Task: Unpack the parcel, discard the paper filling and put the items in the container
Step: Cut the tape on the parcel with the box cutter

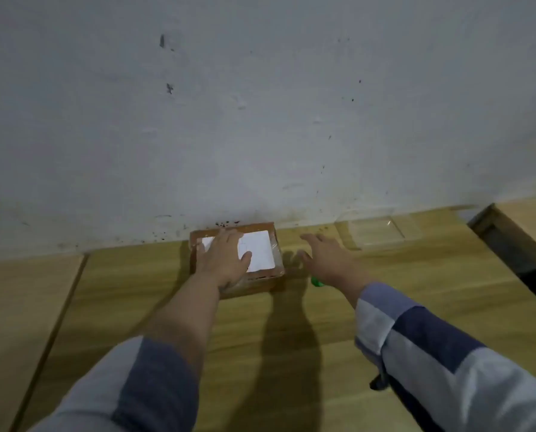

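A brown cardboard parcel (260, 232) with a white label and clear tape lies closed on the wooden table by the wall. My left hand (224, 260) rests flat on its top, fingers spread. My right hand (329, 258) hovers just right of the parcel, fingers apart, holding nothing. A clear plastic container (374, 232) stands at the back right near the wall. A small green object (317, 282) peeks out from under my right wrist; I cannot tell what it is.
The wooden table (291, 338) runs up to a marked grey wall (260, 120). A seam divides the table at the left. A dark gap (516, 251) opens at the right between this table and another surface.
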